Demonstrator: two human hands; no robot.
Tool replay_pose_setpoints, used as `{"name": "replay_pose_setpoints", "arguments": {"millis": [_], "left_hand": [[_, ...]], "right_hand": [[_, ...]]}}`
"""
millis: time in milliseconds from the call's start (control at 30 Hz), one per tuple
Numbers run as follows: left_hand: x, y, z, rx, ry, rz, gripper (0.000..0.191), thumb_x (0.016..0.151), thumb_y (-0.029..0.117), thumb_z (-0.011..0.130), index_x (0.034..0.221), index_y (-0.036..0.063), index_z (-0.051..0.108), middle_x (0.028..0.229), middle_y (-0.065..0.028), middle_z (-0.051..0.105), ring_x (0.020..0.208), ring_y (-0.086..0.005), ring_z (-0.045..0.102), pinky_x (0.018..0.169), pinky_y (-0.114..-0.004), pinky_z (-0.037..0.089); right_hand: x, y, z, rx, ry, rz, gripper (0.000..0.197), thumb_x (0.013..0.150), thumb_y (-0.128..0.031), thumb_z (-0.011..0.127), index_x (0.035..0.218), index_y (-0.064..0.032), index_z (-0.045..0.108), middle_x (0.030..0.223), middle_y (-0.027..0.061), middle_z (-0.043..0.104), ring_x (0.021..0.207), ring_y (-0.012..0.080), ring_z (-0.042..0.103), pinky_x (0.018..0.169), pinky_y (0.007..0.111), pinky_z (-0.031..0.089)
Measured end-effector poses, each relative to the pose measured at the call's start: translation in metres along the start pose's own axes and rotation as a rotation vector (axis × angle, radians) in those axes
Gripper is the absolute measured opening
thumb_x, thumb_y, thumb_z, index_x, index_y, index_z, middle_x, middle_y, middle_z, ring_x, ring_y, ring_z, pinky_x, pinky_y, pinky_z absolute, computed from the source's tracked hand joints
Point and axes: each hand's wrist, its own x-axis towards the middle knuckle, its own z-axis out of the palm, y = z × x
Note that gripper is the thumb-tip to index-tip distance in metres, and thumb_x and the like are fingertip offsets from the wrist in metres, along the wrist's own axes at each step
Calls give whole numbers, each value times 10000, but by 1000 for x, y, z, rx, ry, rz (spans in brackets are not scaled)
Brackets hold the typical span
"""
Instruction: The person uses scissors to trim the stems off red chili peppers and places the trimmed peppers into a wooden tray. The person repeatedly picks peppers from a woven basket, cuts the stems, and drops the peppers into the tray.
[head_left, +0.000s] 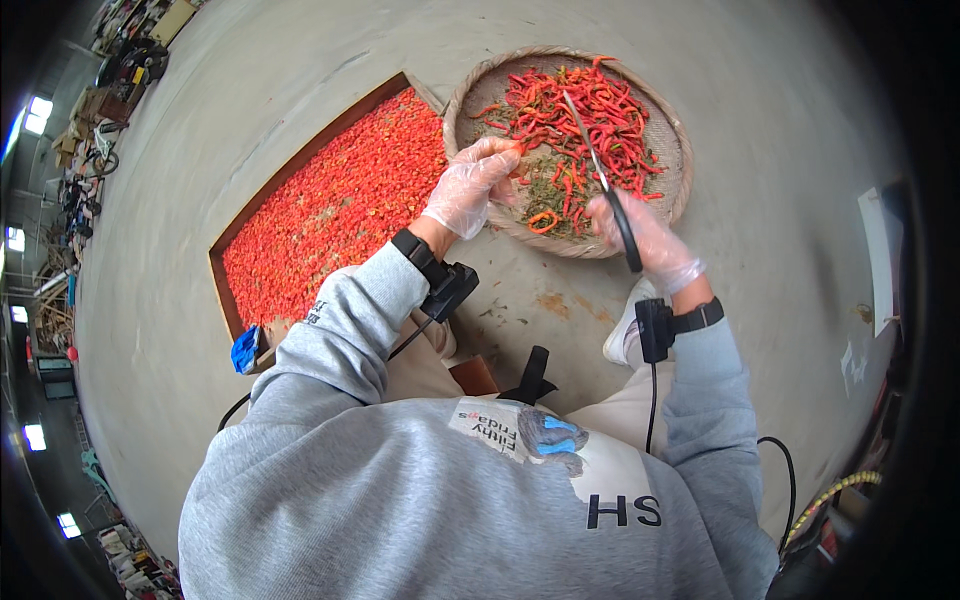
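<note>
A pair of scissors (596, 161) with black handles is gripped in my right hand (649, 236), its blades pointing away over the round woven basket (461, 112). Between the thumb and fingers of my left hand (472, 184) is a red chili pepper (519, 147), mostly hidden by the fingers. Both hands wear clear plastic gloves. Whole red chili peppers (615, 112) are heaped in the far part of the basket, with green stem bits (547, 191) nearer me. To the left, a shallow rectangular tray (292, 172) holds a layer of cut red pepper pieces (337, 217).
The basket and tray stand on a concrete floor (225, 90). A blue item (245, 349) sits at the tray's near corner. Stored goods and a bicycle (103, 154) line the far left. Black cables (652, 405) hang from devices on both wrists. My shoe (626, 322) is close to the basket.
</note>
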Motion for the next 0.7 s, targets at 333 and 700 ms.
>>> {"name": "replay_pose_setpoints", "arguments": {"millis": [333,700], "left_hand": [[-62,-22,-15,57,51,-60,278,898,310,645,992,48,653,754,-7,593,533,-77,465,491,-246,424],[-95,-74,-32,55,26,-245,285,902,302,604,977,32,655,751,-23,600,549,-95,475,509,-253,431]], "right_hand": [[-42,48,44,-433,-174,60,352,878,-354,683,887,-15,589,729,60,563,687,153,514,675,305,450],[-46,84,68,-108,-217,383,295,921,-385,613,811,-113,586,696,-61,521,581,56,463,519,229,387]]}}
